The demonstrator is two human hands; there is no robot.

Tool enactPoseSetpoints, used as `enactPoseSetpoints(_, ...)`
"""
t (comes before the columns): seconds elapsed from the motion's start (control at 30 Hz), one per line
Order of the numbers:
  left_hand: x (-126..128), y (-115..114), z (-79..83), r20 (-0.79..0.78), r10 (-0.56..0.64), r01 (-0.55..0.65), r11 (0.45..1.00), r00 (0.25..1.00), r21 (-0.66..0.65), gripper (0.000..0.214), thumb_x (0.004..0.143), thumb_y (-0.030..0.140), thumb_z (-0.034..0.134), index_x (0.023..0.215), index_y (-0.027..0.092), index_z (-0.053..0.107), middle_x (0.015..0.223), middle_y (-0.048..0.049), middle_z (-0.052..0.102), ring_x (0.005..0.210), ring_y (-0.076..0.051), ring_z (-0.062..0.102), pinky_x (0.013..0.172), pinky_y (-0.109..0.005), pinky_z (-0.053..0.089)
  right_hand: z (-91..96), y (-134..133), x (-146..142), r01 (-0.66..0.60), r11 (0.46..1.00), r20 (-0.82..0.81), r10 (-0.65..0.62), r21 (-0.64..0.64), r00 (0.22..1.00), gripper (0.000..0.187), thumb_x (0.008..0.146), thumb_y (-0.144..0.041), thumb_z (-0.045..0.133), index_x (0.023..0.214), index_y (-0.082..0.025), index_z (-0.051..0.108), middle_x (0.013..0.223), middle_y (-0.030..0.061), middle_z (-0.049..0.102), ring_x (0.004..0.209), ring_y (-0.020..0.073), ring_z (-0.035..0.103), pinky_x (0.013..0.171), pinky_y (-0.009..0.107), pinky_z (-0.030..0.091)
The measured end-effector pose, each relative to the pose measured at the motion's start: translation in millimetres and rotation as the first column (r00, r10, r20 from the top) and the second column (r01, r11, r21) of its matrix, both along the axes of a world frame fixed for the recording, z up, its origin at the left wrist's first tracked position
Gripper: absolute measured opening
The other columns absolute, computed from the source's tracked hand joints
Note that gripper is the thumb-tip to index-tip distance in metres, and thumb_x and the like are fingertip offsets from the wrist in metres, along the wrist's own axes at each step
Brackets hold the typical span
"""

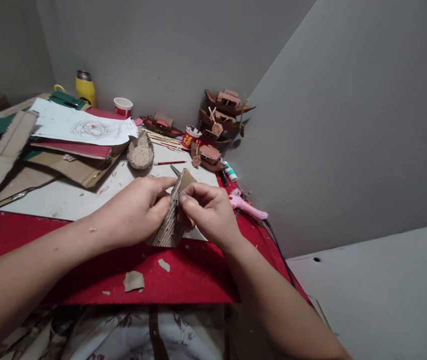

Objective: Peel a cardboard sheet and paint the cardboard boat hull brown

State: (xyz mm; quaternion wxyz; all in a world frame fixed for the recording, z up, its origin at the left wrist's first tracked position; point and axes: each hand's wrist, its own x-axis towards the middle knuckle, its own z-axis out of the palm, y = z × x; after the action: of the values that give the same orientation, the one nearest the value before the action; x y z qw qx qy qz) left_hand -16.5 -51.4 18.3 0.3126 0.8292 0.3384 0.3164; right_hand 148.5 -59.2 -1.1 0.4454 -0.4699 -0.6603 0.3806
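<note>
Both my hands hold one piece of corrugated cardboard (171, 220) upright over the red table cover (194, 275). My left hand (138, 210) wraps round its left side, fingers closed on it. My right hand (207, 210) pinches its right edge near the top with thumb and fingers. The piece is brown, ribbed, and pointed at the top.
A pink glue gun (244, 204) lies just right of my hands. Behind are a cardboard boat hull (140, 151), a red pencil (168, 162), several small model boats (221, 122), two red cups, a yellow flask (85, 89), and stacked cardboard and paper (66, 140) at left. Torn scraps (133, 281) lie near the front edge.
</note>
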Motion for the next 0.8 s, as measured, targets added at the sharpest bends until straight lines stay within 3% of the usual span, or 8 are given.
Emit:
enactPoseSetpoints(0.1,1,0,-1.2,-0.002,0.004,-0.004,1.0,1.0,0.024,0.028,0.085,0.012,0.04,0.099,0.016,0.065,0.084,-0.0014,0.069,0.078,-0.016,0.063,0.074,-0.024,0.046,2.7,-1,-1,0.004,1.0,0.053,-0.005,0.03,0.999,0.021,0.076,-0.024,0.054,0.057,-0.02,0.045,0.047,-0.006,0.044,0.041,0.0083,0.04,0.04,0.021,0.03)
enactPoseSetpoints(0.2,2,-3,-2.2,-0.017,0.032,-0.031,0.998,0.999,0.05,0.027,0.087,0.015,0.04,0.099,0.016,0.064,0.086,-0.0036,0.069,0.081,-0.017,0.064,0.075,-0.025,0.046,3.9,-5,-2,0.065,0.987,0.175,-0.091,0.15,0.98,0.027,0.08,-0.027,0.055,0.057,-0.021,0.041,0.048,-0.0063,0.039,0.043,0.0082,0.036,0.041,0.022,0.027)
enactPoseSetpoints(0.33,4,-7,-2.7,-0.03,0.05,-0.047,0.995,0.998,0.085,0.032,0.087,0.015,0.04,0.11,0.016,0.062,0.088,-0.0046,0.07,0.08,-0.018,0.064,0.075,-0.025,0.046,1.8,-8,-2,0.044,0.926,0.352,-0.185,0.374,0.918,0.029,0.087,-0.023,0.048,0.061,-0.022,0.037,0.054,-0.0049,0.038,0.049,0.0106,0.035,0.048,0.025,0.027)
enactPoseSetpoints(0.43,4,-8,-3.0,-0.03,0.073,-0.07,0.992,0.997,0.106,0.034,0.087,0.015,0.041,0.114,0.017,0.061,0.09,-0.005,0.071,0.082,-0.018,0.065,0.077,-0.026,0.046,-0.7,-8,0,-0.001,0.898,0.432,-0.211,0.441,0.877,0.026,0.091,-0.021,0.042,0.066,-0.023,0.036,0.059,-0.0029,0.042,0.054,0.013,0.039,0.054,0.026,0.03)
enactPoseSetpoints(0.6,4,-8,-3.1,-0.012,0.074,-0.073,0.995,0.997,0.069,0.028,0.088,0.017,0.04,0.103,0.016,0.063,0.083,-0.0025,0.069,0.071,-0.015,0.062,0.067,-0.022,0.045,-3.2,-6,1,0.0,0.865,0.428,-0.249,0.502,0.869,0.026,0.087,-0.018,0.043,0.065,-0.024,0.03,0.057,-0.0048,0.036,0.051,0.0124,0.035,0.053,0.026,0.028)
enactPoseSetpoints(0.73,4,-8,-4.2,0.003,0.085,-0.085,0.993,0.996,0.083,0.023,0.089,0.02,0.04,0.092,0.016,0.063,0.076,-0.0007,0.067,0.064,-0.013,0.057,0.062,-0.021,0.042,-5.3,-5,0,-0.037,0.859,0.371,-0.181,0.51,0.911,0.027,0.086,-0.019,0.043,0.062,-0.023,0.03,0.056,-0.0056,0.033,0.05,0.011,0.033,0.051,0.025,0.028)
enactPoseSetpoints(0.8,4,-7,-4.7,0.006,0.095,-0.096,0.991,0.995,0.089,0.023,0.089,0.019,0.04,0.091,0.016,0.063,0.075,-0.0004,0.067,0.063,-0.013,0.057,0.062,-0.021,0.042,-7.9,-3,0,-0.023,0.882,0.309,-0.141,0.471,0.941,0.028,0.087,-0.021,0.044,0.061,-0.023,0.032,0.055,-0.0054,0.034,0.05,0.0107,0.035,0.05,0.024,0.029)
